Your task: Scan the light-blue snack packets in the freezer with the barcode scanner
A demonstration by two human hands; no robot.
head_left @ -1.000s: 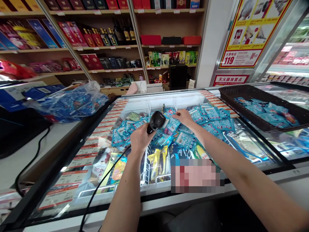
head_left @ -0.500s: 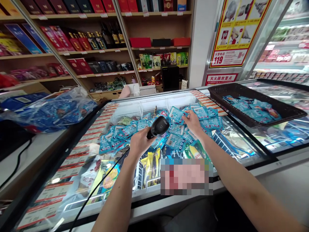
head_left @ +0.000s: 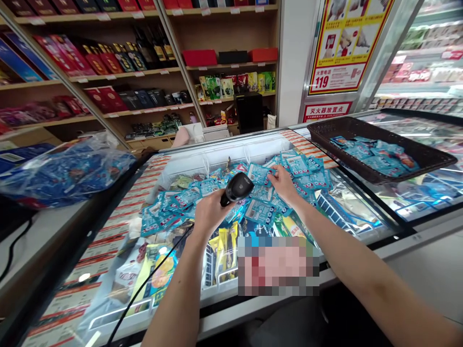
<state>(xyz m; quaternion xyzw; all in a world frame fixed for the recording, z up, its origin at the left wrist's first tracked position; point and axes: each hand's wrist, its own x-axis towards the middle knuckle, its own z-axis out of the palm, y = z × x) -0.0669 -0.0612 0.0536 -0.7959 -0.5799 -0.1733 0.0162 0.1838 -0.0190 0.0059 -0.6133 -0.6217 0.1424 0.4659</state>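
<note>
My left hand [head_left: 210,210] is wrapped round the handle of a black barcode scanner [head_left: 238,189], its head tilted toward the right. A cable runs from under my left wrist down to the lower left. My right hand [head_left: 283,183] pinches the right edge of a blue snack packet [head_left: 259,173] at the far side of a spread of similar packets. Many such blue packets [head_left: 258,211] lie loosely across the glass top of a chest freezer [head_left: 108,270]. Yellow wrapped goods [head_left: 224,250] show in the freezer below.
A dark brown tray [head_left: 390,176] holding more blue packets stands at the right. On the left is a clear plastic bag [head_left: 68,168] of blue packages. Shelves [head_left: 144,72] with boxes and bottles stand behind, and a red and yellow poster [head_left: 347,48] hangs at the back right.
The view has shifted slightly, so the scene sits a little further left and higher. My left hand still grips the scanner, and my right hand still pinches the packet.
</note>
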